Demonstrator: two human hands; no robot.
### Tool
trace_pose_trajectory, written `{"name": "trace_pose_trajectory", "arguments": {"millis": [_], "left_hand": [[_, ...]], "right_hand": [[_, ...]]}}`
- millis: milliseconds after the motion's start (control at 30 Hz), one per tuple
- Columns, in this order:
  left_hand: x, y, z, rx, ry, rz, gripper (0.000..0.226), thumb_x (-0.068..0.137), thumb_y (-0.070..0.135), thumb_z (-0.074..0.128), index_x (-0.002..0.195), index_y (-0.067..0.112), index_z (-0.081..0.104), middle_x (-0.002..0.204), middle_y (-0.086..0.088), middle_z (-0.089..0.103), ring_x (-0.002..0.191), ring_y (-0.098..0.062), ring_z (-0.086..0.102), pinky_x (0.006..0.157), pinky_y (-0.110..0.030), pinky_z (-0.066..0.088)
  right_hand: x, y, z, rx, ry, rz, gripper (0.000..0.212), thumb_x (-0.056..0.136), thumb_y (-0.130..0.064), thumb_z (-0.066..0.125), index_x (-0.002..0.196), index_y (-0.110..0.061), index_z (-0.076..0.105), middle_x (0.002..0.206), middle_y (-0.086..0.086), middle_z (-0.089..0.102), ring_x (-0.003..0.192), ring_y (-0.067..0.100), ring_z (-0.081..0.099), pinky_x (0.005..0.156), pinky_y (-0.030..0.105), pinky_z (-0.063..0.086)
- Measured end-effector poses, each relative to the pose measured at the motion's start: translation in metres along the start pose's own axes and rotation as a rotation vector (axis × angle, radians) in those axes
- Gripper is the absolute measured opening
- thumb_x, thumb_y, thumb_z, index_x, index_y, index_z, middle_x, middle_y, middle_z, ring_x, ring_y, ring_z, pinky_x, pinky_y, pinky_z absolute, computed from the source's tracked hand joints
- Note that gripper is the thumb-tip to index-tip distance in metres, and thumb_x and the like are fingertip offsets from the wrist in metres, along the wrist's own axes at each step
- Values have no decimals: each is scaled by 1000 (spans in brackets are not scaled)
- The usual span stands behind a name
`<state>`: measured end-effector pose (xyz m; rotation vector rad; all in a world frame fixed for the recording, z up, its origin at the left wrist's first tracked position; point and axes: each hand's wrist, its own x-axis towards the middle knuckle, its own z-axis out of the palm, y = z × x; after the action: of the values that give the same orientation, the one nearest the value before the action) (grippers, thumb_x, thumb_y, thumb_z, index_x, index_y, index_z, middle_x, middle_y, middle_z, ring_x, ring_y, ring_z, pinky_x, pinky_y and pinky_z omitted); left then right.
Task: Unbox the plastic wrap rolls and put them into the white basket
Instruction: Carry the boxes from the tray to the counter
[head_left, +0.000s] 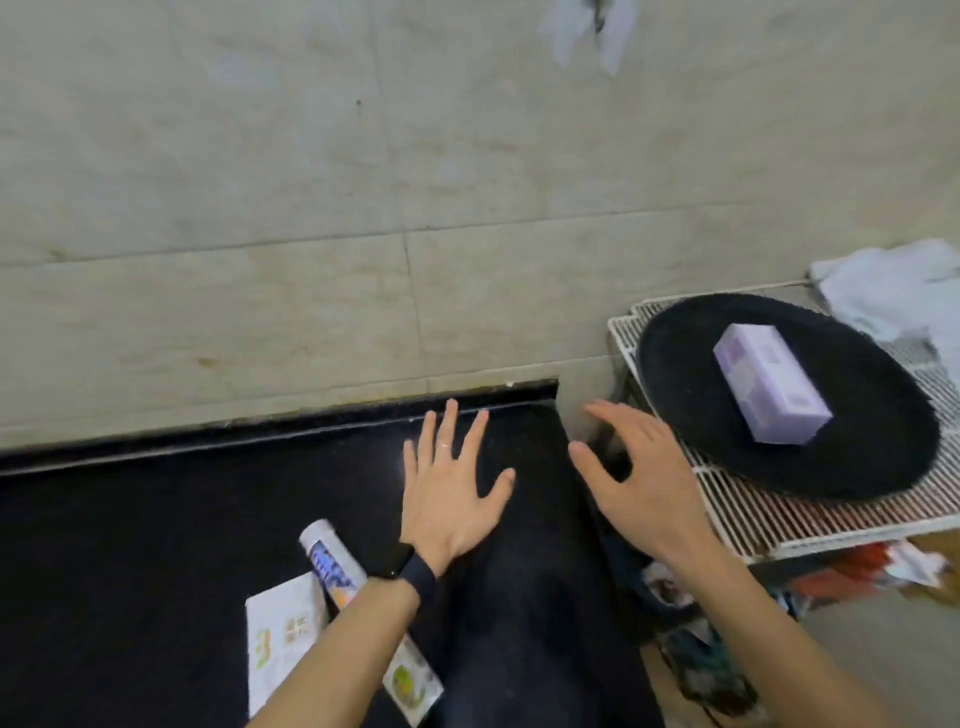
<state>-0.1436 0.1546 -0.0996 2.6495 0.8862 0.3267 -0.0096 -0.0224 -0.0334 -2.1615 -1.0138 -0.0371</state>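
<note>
In the head view both hands hang empty over a black counter (156, 545) that ends at a tiled wall. The left hand (452, 499) is spread flat, fingers wide apart, holding nothing, with a dark band on its wrist. The right hand (634, 483) is open in a loose curve, thumb apart from the fingers, also holding nothing, and it sits past the counter's right edge. The task's things lie behind the left hand, near the counter's front edge: a long printed box (332, 566), its long axis running from the counter's middle toward the front edge, partly hidden under the left forearm, and just beside it on the left a flatter white box (283, 644), touching or nearly so; I cannot tell which. I judge the left hand the nearer one, and it would have to draw back toward the body to reach them. To the right a white wire rack (779, 525) carries a black round tray (727, 462) with a lilac box (769, 384) lying on it. No white basket shows.
</note>
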Motion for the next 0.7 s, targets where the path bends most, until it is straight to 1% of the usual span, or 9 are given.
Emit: {"name": "trace_pose_trajectory", "arguments": {"millis": [100, 200, 267, 333, 433, 500, 567, 633, 700], "left_hand": [[38, 78, -5, -18, 26, 153, 76, 89, 72, 29, 155, 45, 5, 166, 5, -7, 152, -20, -13, 121, -48, -2], [59, 143, 2, -18, -17, 263, 75, 90, 72, 28, 156, 44, 5, 166, 5, -8, 152, -19, -14, 121, -49, -2], [67, 177, 13, 10, -74, 306, 74, 91, 71, 28, 156, 44, 3, 167, 5, -10, 152, -19, -14, 122, -51, -2], [73, 203, 26, 42, -132, 325, 73, 93, 68, 29, 156, 43, 3, 167, 4, -10, 152, -20, -13, 122, -52, -2], [77, 229, 46, 63, -219, 315, 69, 96, 65, 28, 157, 41, 5, 167, 4, -8, 152, -18, -12, 120, -51, -5], [77, 238, 57, 92, -255, 306, 68, 97, 64, 26, 157, 41, 6, 167, 4, -6, 153, -18, -10, 120, -51, -5], [75, 242, 68, 115, -289, 283, 66, 97, 64, 25, 157, 40, 7, 167, 5, -4, 153, -18, -9, 121, -51, -5], [74, 244, 76, 131, -321, 244, 65, 98, 63, 23, 157, 41, 9, 167, 7, -2, 153, -16, -8, 121, -51, -4], [73, 244, 80, 125, -327, 220, 64, 98, 63, 21, 157, 41, 9, 167, 8, -1, 153, -14, -7, 122, -51, -2]], "right_hand": [[18, 42, -58, -35, 170, 86, 44, 89, -36, 71, 128, -18, 62, 133, 2, 63, 127, 21, 53, 110, 40, 40], [29, 89, -95, -145, 217, 179, 49, 88, -40, 70, 128, -12, 61, 128, 7, 65, 122, 27, 56, 107, 46, 43], [34, 118, -109, -225, 205, 237, 56, 88, -44, 69, 131, -10, 59, 133, 11, 62, 126, 28, 54, 110, 43, 39], [37, 143, -115, -271, 160, 300, 65, 87, -50, 66, 138, -12, 53, 146, 11, 52, 138, 26, 43, 115, 40, 31], [37, 171, -116, -263, 55, 380, 76, 86, -61, 58, 148, -21, 40, 158, 9, 37, 147, 28, 29, 117, 44, 28], [35, 182, -114, -218, 14, 408, 80, 84, -65, 57, 150, -27, 35, 160, 12, 32, 144, 35, 33, 112, 48, 35], [33, 188, -111, -190, -18, 433, 84, 82, -70, 57, 151, -33, 29, 160, 11, 29, 138, 38, 41, 103, 49, 43], [29, 193, -108, -220, -23, 415, 84, 82, -71, 55, 152, -35, 24, 155, 8, 38, 130, 34, 48, 95, 46, 49], [26, 197, -105, -264, 14, 375, 83, 84, -68, 54, 153, -34, 21, 140, 4, 54, 119, 29, 54, 88, 43, 50]]}}
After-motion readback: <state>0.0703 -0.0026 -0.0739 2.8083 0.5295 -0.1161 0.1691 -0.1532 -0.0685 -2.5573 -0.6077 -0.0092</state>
